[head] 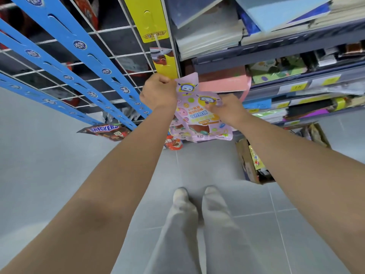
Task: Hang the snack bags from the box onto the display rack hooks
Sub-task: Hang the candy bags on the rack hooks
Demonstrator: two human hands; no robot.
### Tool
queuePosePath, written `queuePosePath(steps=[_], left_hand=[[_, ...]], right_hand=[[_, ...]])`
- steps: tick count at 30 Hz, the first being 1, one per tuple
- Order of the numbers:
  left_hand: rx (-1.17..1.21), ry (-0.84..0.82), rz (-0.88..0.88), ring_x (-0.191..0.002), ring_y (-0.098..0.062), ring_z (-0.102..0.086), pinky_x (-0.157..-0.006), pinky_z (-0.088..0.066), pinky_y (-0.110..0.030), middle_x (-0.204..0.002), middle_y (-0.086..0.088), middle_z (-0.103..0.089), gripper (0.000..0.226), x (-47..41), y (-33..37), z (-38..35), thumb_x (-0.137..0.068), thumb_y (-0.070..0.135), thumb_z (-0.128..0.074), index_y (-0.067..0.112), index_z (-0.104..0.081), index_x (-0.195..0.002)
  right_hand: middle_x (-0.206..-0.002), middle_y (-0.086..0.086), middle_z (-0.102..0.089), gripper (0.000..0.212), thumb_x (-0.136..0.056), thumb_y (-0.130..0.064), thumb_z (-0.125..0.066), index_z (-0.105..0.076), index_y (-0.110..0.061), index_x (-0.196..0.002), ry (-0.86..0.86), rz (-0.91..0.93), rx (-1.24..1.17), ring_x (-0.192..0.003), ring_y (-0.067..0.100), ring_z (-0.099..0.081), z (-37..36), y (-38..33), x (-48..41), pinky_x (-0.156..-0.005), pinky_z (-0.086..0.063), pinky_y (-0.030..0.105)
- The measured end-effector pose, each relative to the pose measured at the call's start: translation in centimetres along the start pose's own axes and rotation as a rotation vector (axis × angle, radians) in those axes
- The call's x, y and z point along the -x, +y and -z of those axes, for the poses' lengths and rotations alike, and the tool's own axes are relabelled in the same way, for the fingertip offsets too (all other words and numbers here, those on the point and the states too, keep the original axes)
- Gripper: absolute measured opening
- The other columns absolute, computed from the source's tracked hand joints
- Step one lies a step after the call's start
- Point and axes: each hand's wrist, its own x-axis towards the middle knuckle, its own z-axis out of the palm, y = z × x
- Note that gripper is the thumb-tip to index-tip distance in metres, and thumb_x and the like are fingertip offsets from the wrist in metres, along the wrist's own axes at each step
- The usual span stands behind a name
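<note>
A pink snack bag (199, 117) with cartoon faces hangs in front of the yellow hanging strip (150, 22) on the wire display rack (110, 56). My left hand (158, 93) pinches the bag's top left edge close to the strip. My right hand (225, 109) grips the bag's right side, fingers curled onto its front. More pink bags hang just behind and below it. The cardboard box (248, 167) with more snacks stands on the floor at the right, partly hidden by my right forearm.
Blue hanging strips (83, 46) cross the rack at the left, with a Snickers bag (104, 131) and a red packet (173, 144) at their lower ends. Grey shelves (276, 56) of stationery fill the right. My feet stand on grey floor tiles (59, 165).
</note>
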Motion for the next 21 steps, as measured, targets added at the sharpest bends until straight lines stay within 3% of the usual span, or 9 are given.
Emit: queuePosePath(steps=[3,6,8,12,14,16,19,21], left_hand=[[0.023,0.042,0.147,-0.098,-0.019,-0.056,-0.103,-0.027,-0.032,-0.078,0.009,-0.061,0.027,0.8,0.4,-0.5,-0.077,0.023,-0.060,0.029,-0.045,-0.056],[0.127,0.051,0.277,-0.101,-0.021,-0.055,-0.104,-0.033,-0.040,-0.097,0.003,-0.063,0.021,1.1,0.6,-0.3,-0.071,0.032,-0.061,0.029,-0.044,-0.059],[0.137,0.025,0.272,-0.100,-0.022,-0.057,-0.101,-0.038,-0.043,-0.100,0.000,-0.063,0.021,0.8,0.5,-0.1,-0.069,0.035,-0.061,0.029,-0.042,-0.060],[0.004,-0.062,0.165,-0.110,-0.023,-0.052,-0.105,-0.033,-0.044,-0.103,0.002,-0.064,0.024,0.5,-0.8,0.8,-0.074,0.043,-0.060,0.032,-0.044,-0.062],[0.022,-0.136,0.114,-0.111,-0.024,-0.054,-0.099,-0.042,-0.045,-0.105,0.000,-0.065,0.019,0.4,-1.5,1.5,-0.079,0.048,-0.061,0.034,-0.052,-0.069],[0.088,-0.212,0.085,-0.105,-0.028,-0.059,-0.088,-0.051,-0.040,-0.106,-0.005,-0.067,0.019,0.3,-1.9,2.4,-0.088,0.040,-0.056,0.024,-0.066,-0.088],[0.045,-0.253,0.036,-0.102,-0.032,-0.060,-0.078,-0.051,-0.033,-0.115,-0.012,-0.062,0.024,-0.1,-2.3,4.0,-0.090,0.016,-0.049,0.013,-0.062,-0.109],[0.004,-0.290,-0.084,-0.100,-0.029,-0.058,-0.082,-0.050,-0.032,-0.121,-0.014,-0.055,0.029,0.1,-2.1,5.1,-0.085,0.007,-0.051,0.013,-0.058,-0.112]], right_hand=[[-0.093,0.025,-0.067,0.029,-0.089,-0.020,-0.060,-0.066,0.007,-0.097,0.031,-0.018,0.027,-0.086,0.034,-0.064,-0.1,0.1,-0.7,-0.077,-0.053,0.039],[-0.078,0.017,-0.058,0.026,-0.090,-0.020,-0.058,-0.066,0.006,-0.090,0.058,-0.018,0.092,-0.073,0.023,-0.052,-0.1,-0.2,-0.9,-0.065,-0.039,0.028],[-0.078,0.012,-0.056,0.024,-0.090,-0.020,-0.058,-0.067,0.001,-0.089,0.093,-0.023,0.105,-0.074,0.022,-0.052,-0.1,-0.1,-0.9,-0.065,-0.038,0.027],[-0.082,0.008,-0.059,0.024,-0.091,-0.022,-0.057,-0.069,-0.002,-0.096,0.119,-0.029,0.110,-0.079,0.020,-0.056,-0.3,-0.2,-0.5,-0.065,-0.038,0.025],[-0.087,0.010,-0.064,0.025,-0.091,-0.024,-0.057,-0.069,-0.004,-0.101,0.119,-0.038,0.102,-0.081,0.021,-0.059,-0.5,-0.5,-0.1,-0.066,-0.042,0.027],[-0.096,0.013,-0.068,0.026,-0.091,-0.025,-0.057,-0.069,-0.005,-0.102,0.123,-0.052,0.089,-0.085,0.022,-0.061,-0.6,-0.8,0.3,-0.069,-0.044,0.028],[-0.096,0.013,-0.067,0.025,-0.091,-0.023,-0.057,-0.069,-0.004,-0.103,0.131,-0.053,0.062,-0.086,0.022,-0.060,-0.8,-1.6,1.3,-0.062,-0.042,0.024],[-0.099,0.014,-0.068,0.025,-0.091,-0.022,-0.058,-0.068,-0.003,-0.104,0.128,-0.050,0.019,-0.094,0.025,-0.064,-1.0,-2.2,1.9,-0.071,-0.051,0.031]])
